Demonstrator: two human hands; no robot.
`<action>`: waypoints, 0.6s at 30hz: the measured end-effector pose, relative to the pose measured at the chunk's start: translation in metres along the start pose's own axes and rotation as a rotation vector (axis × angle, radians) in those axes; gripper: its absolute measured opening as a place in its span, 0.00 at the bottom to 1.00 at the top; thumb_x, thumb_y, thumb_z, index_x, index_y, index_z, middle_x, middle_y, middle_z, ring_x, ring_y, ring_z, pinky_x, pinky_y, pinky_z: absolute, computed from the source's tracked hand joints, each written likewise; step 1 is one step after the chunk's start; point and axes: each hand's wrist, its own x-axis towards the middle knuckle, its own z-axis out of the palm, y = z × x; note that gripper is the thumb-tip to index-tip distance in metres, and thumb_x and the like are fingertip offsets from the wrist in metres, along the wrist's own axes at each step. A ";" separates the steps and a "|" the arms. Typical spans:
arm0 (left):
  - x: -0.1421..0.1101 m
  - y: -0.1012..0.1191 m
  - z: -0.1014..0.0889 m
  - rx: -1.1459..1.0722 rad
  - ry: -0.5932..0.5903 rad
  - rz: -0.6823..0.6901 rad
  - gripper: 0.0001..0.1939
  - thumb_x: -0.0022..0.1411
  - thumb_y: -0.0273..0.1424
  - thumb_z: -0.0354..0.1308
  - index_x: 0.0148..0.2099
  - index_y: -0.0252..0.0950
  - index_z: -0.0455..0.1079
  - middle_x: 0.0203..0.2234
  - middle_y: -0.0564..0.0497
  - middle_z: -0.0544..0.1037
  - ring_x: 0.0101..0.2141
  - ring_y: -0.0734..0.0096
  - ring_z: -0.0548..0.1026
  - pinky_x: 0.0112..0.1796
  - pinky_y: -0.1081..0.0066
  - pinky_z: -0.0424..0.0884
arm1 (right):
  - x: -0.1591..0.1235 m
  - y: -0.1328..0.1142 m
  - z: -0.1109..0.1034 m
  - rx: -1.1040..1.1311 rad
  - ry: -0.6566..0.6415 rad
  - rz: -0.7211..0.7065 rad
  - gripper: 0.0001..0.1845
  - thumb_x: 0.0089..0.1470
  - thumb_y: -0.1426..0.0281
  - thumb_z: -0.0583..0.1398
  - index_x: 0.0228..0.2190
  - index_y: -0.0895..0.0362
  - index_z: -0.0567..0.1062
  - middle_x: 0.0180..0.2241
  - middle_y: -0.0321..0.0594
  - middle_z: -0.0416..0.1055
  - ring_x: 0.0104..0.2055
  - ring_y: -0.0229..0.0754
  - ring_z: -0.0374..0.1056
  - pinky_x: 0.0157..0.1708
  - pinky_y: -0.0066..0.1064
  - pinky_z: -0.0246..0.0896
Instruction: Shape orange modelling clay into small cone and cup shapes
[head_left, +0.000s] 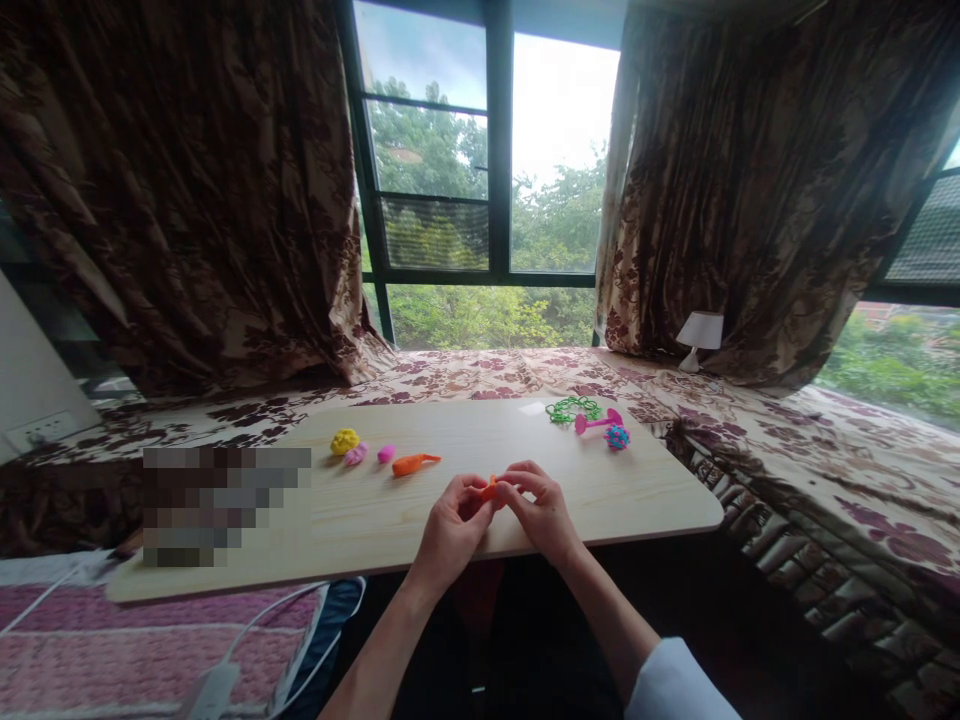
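Observation:
Between my two hands, over the near part of the table, is a small orange piece of what looks like modelling clay (pixel 490 489). The thumb and fingers of my left hand (pixel 459 512) pinch it from one side. From the other side my right hand (pixel 538 508) pinches it too; the fingers hide much of its shape. Beyond my left hand lies a larger orange lump (pixel 409 465) with a thin tail pointing right. Farther left are a small bright pink lump (pixel 386 454), a paler pink lump (pixel 356 454) and a bumpy yellow lump (pixel 345 441).
On the pale wooden table (pixel 637 490), at the back right, are a green stringy loop (pixel 571 409), a pink dumbbell-shaped toy (pixel 598 422) and a blue-and-pink knobbly ball (pixel 617 437). A white lamp (pixel 700 332) stands by the curtain. A power strip (pixel 210 692) lies lower left.

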 end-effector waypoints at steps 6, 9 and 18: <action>0.001 0.001 0.001 0.055 0.014 0.009 0.11 0.53 0.36 0.55 0.38 0.38 0.65 0.29 0.53 0.73 0.30 0.73 0.71 0.32 0.75 0.66 | -0.001 -0.004 -0.001 -0.003 0.010 -0.011 0.10 0.54 0.69 0.54 0.32 0.54 0.77 0.31 0.38 0.67 0.36 0.38 0.64 0.36 0.29 0.60; 0.002 0.001 0.000 0.054 0.053 0.007 0.11 0.52 0.36 0.56 0.38 0.37 0.66 0.30 0.53 0.72 0.30 0.73 0.70 0.31 0.75 0.66 | 0.000 -0.004 -0.001 0.005 0.015 -0.005 0.10 0.54 0.70 0.55 0.36 0.54 0.75 0.33 0.39 0.67 0.36 0.38 0.65 0.35 0.29 0.61; 0.000 0.001 0.000 -0.004 0.013 0.008 0.11 0.54 0.35 0.54 0.40 0.37 0.66 0.29 0.53 0.73 0.31 0.73 0.71 0.35 0.73 0.67 | 0.000 -0.002 0.000 0.002 0.010 -0.018 0.08 0.52 0.71 0.56 0.32 0.55 0.76 0.31 0.38 0.66 0.34 0.38 0.64 0.33 0.29 0.61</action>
